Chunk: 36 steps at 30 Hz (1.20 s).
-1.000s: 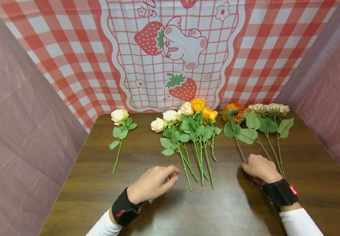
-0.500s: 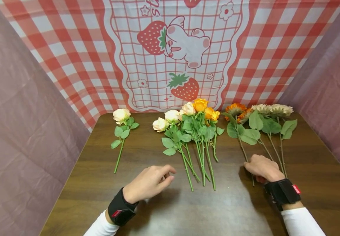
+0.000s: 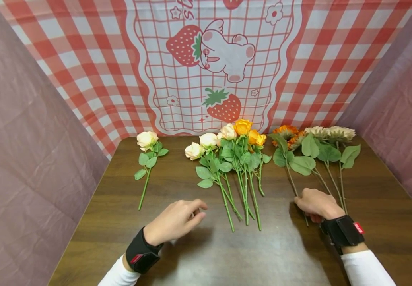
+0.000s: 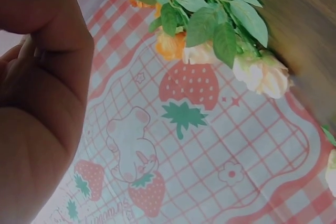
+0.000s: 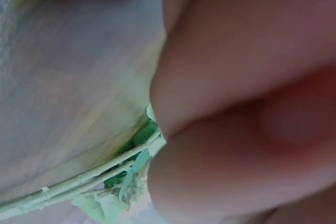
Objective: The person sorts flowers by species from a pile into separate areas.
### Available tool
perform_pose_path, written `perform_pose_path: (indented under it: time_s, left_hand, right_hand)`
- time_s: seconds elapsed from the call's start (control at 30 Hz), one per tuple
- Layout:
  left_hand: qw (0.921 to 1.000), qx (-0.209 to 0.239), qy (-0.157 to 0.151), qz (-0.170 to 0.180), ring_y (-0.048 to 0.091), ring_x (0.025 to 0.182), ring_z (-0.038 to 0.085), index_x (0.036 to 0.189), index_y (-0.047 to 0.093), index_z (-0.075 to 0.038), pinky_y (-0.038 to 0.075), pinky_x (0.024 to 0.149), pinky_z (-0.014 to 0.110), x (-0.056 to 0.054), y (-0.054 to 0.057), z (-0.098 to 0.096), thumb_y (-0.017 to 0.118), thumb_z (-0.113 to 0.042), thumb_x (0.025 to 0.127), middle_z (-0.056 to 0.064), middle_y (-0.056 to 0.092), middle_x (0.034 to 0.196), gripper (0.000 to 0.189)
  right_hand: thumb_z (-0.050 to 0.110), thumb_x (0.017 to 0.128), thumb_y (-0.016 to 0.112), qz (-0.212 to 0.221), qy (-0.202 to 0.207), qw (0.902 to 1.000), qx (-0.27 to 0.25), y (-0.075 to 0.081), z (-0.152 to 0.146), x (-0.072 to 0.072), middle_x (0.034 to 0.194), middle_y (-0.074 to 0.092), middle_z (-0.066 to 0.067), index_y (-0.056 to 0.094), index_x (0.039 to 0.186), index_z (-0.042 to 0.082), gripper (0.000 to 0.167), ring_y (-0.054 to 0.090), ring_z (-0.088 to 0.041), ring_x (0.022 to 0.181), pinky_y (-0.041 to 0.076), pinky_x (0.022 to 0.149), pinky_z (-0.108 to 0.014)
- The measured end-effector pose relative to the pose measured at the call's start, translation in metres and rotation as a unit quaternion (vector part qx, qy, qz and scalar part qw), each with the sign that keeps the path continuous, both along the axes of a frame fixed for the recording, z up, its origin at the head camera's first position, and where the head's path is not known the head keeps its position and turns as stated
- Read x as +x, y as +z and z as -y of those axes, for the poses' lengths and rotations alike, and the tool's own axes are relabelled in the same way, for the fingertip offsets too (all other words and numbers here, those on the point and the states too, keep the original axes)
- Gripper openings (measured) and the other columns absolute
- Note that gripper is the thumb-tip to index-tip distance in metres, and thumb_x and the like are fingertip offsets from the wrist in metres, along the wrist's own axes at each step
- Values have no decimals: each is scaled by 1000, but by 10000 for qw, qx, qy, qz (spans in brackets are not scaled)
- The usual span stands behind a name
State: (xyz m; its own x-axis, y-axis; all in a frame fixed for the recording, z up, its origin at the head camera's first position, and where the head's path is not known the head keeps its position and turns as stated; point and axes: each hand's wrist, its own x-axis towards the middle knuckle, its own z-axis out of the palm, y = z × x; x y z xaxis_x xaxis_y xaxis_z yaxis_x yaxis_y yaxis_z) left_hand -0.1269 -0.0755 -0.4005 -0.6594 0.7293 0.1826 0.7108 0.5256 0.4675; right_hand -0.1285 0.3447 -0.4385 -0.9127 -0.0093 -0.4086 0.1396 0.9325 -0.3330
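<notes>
My right hand (image 3: 317, 204) pinches the brownish stem of an orange sunflower-like flower (image 3: 284, 131) at the right of the table, the stem's lower tip showing below the fingers. Its fingers (image 5: 231, 66) fill much of the right wrist view. Beside it lie another orange bloom (image 3: 296, 140) and cream-white flowers (image 3: 340, 134) with broad leaves, their stems running under or behind the hand. My left hand (image 3: 175, 220), fingers loosely bent and holding nothing, hovers over the table left of the rose stems. Part of that hand (image 4: 47, 77) shows in the left wrist view.
Several pale and orange roses (image 3: 242, 127) lie bunched at the middle back, stems toward me. A single pale rose (image 3: 146, 140) lies apart on the left. Behind the wooden table (image 3: 113, 234) hangs a red checked cloth (image 3: 98, 75); pinkish curtains (image 3: 30, 159) flank both sides.
My left hand has drawn back leftward, away from the rose stems. The right hand stays at the orange flower's stem, which has tilted slightly left. The head view shifted a little.
</notes>
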Motion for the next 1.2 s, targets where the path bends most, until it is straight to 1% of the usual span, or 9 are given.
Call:
perform_pose_path:
  time_s: [0.13,0.23,0.4,0.5,0.6,0.73,0.97,1.1,1.2]
  left_hand:
    - [9999,-30,93,54,59,72,-1,111,67,-12,49,65,21,-1,-2,6,59,-18,99,-7,70,84,16]
    - [9997,-13,230,65,58,70,-1,110,68,-11,48,62,21,-3,-4,13,59,-17,99,-7,69,82,16]
    - [9963,32,860,10,51,62,-2,107,69,-10,44,56,21,-11,-7,29,61,-15,97,-11,63,75,14]
    - [9922,39,1243,33,47,59,-2,106,69,-9,41,54,21,-14,-9,38,62,-14,97,-12,59,73,13]
    - [9899,-16,1417,48,45,58,-1,106,70,-8,40,53,21,-15,-11,44,61,-15,98,-12,57,73,14]
    - [9895,18,1447,66,44,56,-1,106,70,-6,38,52,21,-16,-13,48,61,-14,98,-10,56,71,14]
    - [9853,91,1699,154,43,54,1,103,70,-5,38,51,21,-19,-17,53,62,-12,96,-10,54,68,12]
    - [9741,71,2254,164,47,55,5,103,69,-4,41,52,26,-27,-19,58,62,-11,96,-4,61,72,13]
    - [9583,-22,2852,156,57,61,13,106,67,-2,47,55,33,-37,-22,66,59,-13,97,5,69,81,17]
  right_hand:
    - [33,100,45,-74,44,9999,72,2,3,4,43,54,-1,58,54,11,52,54,-17,37,42,43,-37]
    - [38,100,49,-311,89,9994,109,3,6,7,42,51,1,56,55,13,52,53,-17,38,39,44,-36]
    - [38,98,56,-1213,-18,9924,209,1,9,4,49,42,1,47,55,15,49,46,-19,43,32,42,-33]
    - [36,99,55,-1447,-160,9887,351,-4,9,-3,55,42,-3,46,58,14,47,47,-22,48,32,44,-35]
    - [29,99,51,-1340,-131,9902,376,-8,6,-10,60,50,-8,49,60,12,43,52,-24,52,36,45,-39]
    - [19,96,47,-1216,-67,9921,311,-10,2,-15,65,56,-13,52,61,9,36,55,-28,56,40,47,-44]
    - [20,95,46,-1103,-92,9937,203,-10,0,-17,63,51,-9,49,60,12,36,50,-24,55,38,47,-40]
    - [20,96,44,-947,-93,9954,107,-12,0,-17,60,47,-5,49,61,13,36,47,-21,52,35,47,-36]
    - [22,97,43,-835,-128,9964,44,-13,1,-17,59,50,-6,50,62,13,36,50,-21,50,36,46,-35]
